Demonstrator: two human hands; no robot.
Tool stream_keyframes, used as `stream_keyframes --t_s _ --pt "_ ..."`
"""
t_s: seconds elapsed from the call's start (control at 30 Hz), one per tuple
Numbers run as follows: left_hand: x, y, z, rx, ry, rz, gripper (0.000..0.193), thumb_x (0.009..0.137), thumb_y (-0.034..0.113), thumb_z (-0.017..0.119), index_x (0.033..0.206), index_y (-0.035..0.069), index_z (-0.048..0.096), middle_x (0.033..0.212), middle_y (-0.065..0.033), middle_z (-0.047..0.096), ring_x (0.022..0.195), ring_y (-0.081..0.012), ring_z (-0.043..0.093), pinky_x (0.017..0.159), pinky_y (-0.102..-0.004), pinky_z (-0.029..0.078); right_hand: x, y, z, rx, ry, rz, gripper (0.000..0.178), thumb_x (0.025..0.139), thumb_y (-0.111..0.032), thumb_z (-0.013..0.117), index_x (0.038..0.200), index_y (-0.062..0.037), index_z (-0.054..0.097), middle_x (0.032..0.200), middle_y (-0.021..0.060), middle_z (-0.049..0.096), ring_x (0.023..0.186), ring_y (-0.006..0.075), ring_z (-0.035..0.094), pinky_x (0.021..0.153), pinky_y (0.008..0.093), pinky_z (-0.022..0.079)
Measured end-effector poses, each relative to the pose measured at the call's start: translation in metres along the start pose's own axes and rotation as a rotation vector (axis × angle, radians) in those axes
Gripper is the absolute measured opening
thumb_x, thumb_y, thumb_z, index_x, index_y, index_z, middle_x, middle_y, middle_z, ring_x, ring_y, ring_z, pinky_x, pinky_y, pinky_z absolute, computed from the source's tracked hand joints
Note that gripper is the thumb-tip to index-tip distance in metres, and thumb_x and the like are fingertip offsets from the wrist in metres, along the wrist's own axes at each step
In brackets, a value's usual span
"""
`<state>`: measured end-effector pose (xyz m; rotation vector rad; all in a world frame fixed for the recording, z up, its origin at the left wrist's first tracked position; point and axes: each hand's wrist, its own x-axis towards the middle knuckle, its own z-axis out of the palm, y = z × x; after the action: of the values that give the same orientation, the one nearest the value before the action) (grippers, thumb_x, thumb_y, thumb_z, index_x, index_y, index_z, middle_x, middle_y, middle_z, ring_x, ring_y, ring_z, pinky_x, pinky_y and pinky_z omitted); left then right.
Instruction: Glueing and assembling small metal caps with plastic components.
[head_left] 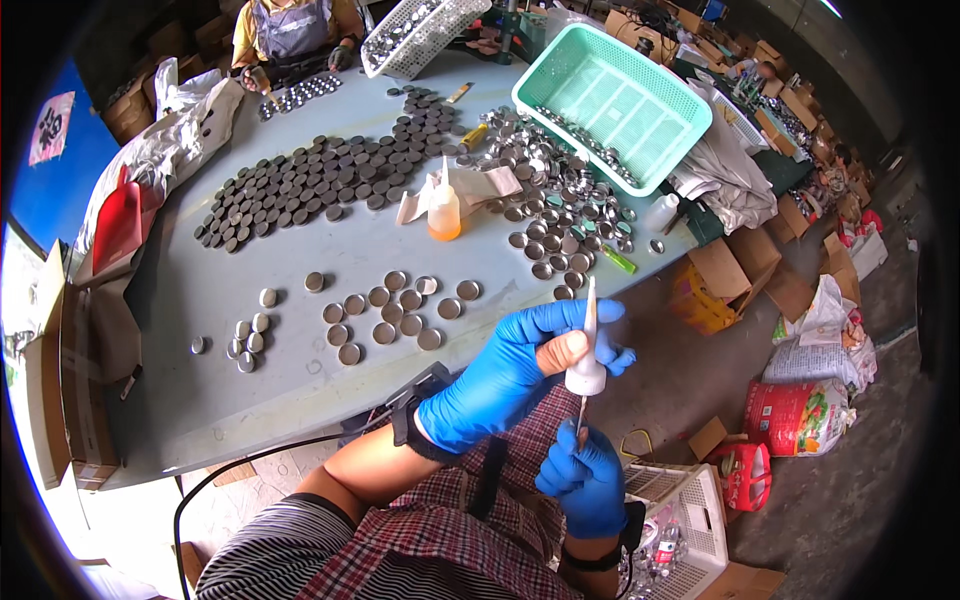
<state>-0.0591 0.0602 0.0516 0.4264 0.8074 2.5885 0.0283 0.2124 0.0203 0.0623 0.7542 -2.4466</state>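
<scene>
My left hand [500, 375], in a blue glove with the thumb tip bare, pinches a white cone-shaped nozzle cap [587, 372] with its tip pointing up. Below it my right hand [588, 478], also blue-gloved, is closed on a thin dark rod [582, 415]. The rod's upper end meets the cap's underside; whether it goes inside is hidden. Shallow round metal caps [383, 333] lie on the table [270, 390] beyond my left hand. Farther off stands a squeeze bottle [444, 217] with orange liquid, against a beige cloth [490, 187].
Many dark discs [300, 180] cover the far left of the table. A mint-green basket [690, 130] stands at the right behind heaped metal caps [545, 160]. A green-handled tool [618, 259] lies near the right edge. Across the table sits a person [295, 30]. A white crate [715, 510] stands beside me.
</scene>
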Motion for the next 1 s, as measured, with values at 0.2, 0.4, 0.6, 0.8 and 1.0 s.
stream_keyframes --t_s 0.2,0.4,0.6,0.8,1.0 --pt "0.014 0.025 -0.006 -0.024 0.066 0.157 0.045 0.091 0.023 0.06 0.129 0.002 0.047 0.1 -0.0069 0.061 0.104 -0.027 0.061 0.097 -0.0412 0.046 -0.028 0.028 -0.021 -0.038 0.158 -0.085 0.02 0.099 -0.02 0.044 0.09 -0.0038 0.05 0.056 -0.0031 0.034 0.049 0.0068 0.032 0.048 0.024 0.027" --pt "0.014 0.023 -0.004 -0.056 0.215 0.173 0.031 0.093 0.027 0.057 0.116 0.006 0.053 0.095 -0.0023 0.056 0.096 -0.0203 0.059 0.092 -0.0401 0.047 -0.038 0.022 0.011 -0.532 0.453 -0.314 0.014 0.097 -0.014 0.045 0.09 -0.0027 0.05 0.061 -0.0011 0.042 0.052 0.0058 0.035 0.05 0.0217 0.03" --pt "-0.005 -0.003 0.0 0.406 0.079 -0.066 0.044 0.089 0.033 0.063 0.119 0.001 0.056 0.085 0.0 0.056 0.077 -0.0103 0.053 0.071 -0.0242 0.044 -0.042 0.019 0.008 -0.607 0.617 -0.519 0.007 0.094 -0.01 0.051 0.093 -0.0039 0.052 0.072 0.0005 0.049 0.055 0.0047 0.036 0.051 0.0199 0.028" --pt "-0.016 -0.039 0.01 0.42 0.129 -0.159 0.031 0.087 0.021 0.067 0.112 0.002 0.064 0.092 -0.0006 0.062 0.082 -0.0077 0.055 0.077 -0.0231 0.045 -0.038 0.013 0.006 -0.63 0.696 -0.614 0.009 0.095 -0.012 0.052 0.093 -0.0033 0.052 0.074 -0.001 0.048 0.058 0.0045 0.038 0.052 0.0203 0.03" --pt "-0.006 -0.05 0.027 0.42 0.142 -0.148 0.027 0.086 0.02 0.069 0.108 0.003 0.067 0.095 -0.0001 0.065 0.086 -0.0068 0.055 0.081 -0.0227 0.044 -0.043 0.017 -0.006 -0.756 0.772 -0.696 0.009 0.096 -0.012 0.051 0.092 -0.0032 0.051 0.072 -0.0016 0.046 0.061 0.0051 0.04 0.055 0.0198 0.033"
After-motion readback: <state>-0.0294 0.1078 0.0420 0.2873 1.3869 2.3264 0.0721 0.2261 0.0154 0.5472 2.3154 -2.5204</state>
